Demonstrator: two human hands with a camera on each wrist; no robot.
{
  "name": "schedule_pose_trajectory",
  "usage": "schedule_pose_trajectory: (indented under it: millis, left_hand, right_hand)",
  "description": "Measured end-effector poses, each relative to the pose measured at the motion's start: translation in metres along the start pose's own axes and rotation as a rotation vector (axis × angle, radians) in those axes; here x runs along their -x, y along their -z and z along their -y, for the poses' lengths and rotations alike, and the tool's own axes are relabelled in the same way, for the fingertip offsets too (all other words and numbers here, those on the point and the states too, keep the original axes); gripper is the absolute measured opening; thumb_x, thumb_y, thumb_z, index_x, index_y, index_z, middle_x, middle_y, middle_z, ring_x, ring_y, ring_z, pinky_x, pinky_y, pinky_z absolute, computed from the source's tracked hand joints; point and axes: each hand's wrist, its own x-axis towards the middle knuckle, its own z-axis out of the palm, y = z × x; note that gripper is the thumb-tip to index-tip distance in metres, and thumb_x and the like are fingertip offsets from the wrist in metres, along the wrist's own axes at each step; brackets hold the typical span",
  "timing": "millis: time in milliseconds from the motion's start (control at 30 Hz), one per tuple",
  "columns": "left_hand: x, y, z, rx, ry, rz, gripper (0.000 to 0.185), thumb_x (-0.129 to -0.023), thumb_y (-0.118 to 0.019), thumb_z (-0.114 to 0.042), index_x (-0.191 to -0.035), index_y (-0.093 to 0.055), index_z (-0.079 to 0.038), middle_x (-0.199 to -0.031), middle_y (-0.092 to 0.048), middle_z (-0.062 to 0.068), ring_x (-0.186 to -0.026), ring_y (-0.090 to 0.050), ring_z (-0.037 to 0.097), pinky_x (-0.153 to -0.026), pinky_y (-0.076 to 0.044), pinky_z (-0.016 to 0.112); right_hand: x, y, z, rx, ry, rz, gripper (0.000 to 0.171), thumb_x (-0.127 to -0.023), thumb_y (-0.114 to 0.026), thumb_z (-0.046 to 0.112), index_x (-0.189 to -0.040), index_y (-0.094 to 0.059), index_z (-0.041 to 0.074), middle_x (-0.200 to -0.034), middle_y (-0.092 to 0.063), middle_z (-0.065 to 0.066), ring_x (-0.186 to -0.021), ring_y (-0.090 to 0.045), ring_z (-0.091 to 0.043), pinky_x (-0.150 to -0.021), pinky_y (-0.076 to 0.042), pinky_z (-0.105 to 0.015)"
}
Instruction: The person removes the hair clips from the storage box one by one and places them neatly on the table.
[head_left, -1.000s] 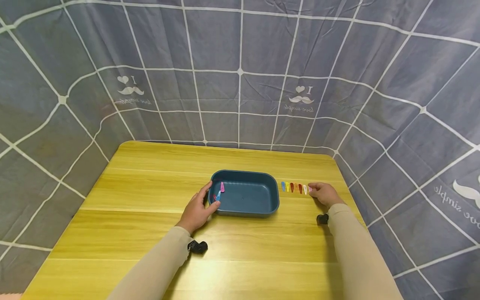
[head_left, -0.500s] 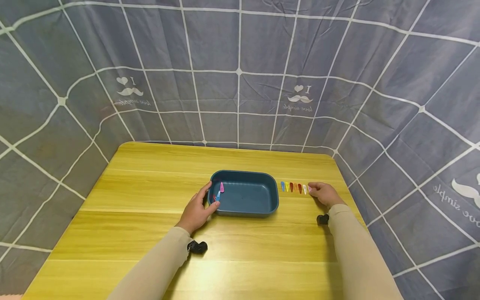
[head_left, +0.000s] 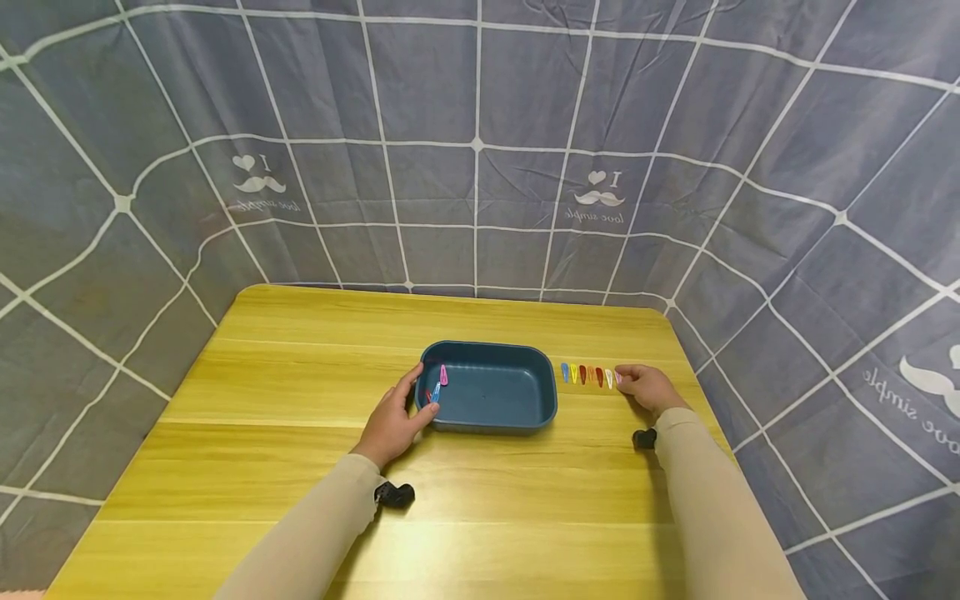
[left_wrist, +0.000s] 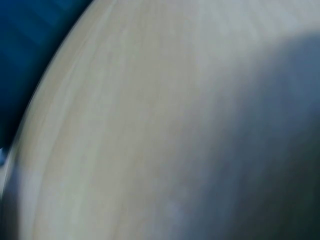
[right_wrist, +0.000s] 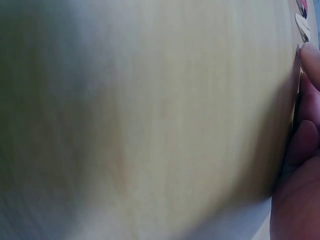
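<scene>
A dark blue plastic box (head_left: pixel 495 400) stands on the table. My left hand (head_left: pixel 390 425) holds its left end, thumb over the front corner and fingers along the side. Inside, at that end, lie a pink snap hair clip (head_left: pixel 443 375), a blue hair clip (head_left: pixel 436 392) and a partly hidden red one. To the right of the box, several hair clips (head_left: pixel 582 374) form a row in blue, yellow, red, orange and white. At the row's right end my right hand (head_left: pixel 648 389) pinches a pink hair clip (head_left: pixel 618 378), mostly covered by the fingertips.
The wooden table (head_left: pixel 480 517) reaches back to a grey curtain (head_left: pixel 420 192) with white grid lines, which also hangs at both sides. A black camera sits on each wrist. The left wrist view shows mostly blurred tabletop.
</scene>
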Motion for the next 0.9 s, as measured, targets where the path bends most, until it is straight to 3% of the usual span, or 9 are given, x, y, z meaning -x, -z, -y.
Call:
schedule_pose_trajectory:
  millis: [600, 900]
  left_hand:
    - [0.0002, 0.0005, -0.002, -0.014, -0.004, -0.005, 0.081, -0.1, -0.067, -0.054, -0.168, -0.027, -0.034, -0.165, -0.044, 0.014, -0.151, -0.044, 0.042, -0.118, -0.039, 0.067]
    - [0.0003, 0.0, -0.0009, -0.006, 0.006, -0.004, 0.08, -0.1, -0.067, -0.054, -0.167, -0.028, -0.035, -0.167, -0.042, 0.012, -0.152, -0.042, 0.042, -0.118, -0.04, 0.068]
  right_hand:
    - [0.0089, 0.0034, 0.0067, -0.013, -0.009, -0.008, 0.051, -0.105, -0.064, 0.021, -0.149, -0.055, -0.003, -0.137, -0.063, -0.03, -0.128, -0.057, -0.044, -0.115, -0.042, -0.058]
    - [0.0083, 0.0039, 0.0048, -0.035, -0.011, -0.014, 0.054, -0.105, -0.063, 0.024, -0.151, -0.053, -0.003, -0.144, -0.059, -0.03, -0.135, -0.053, -0.045, -0.119, -0.038, -0.059]
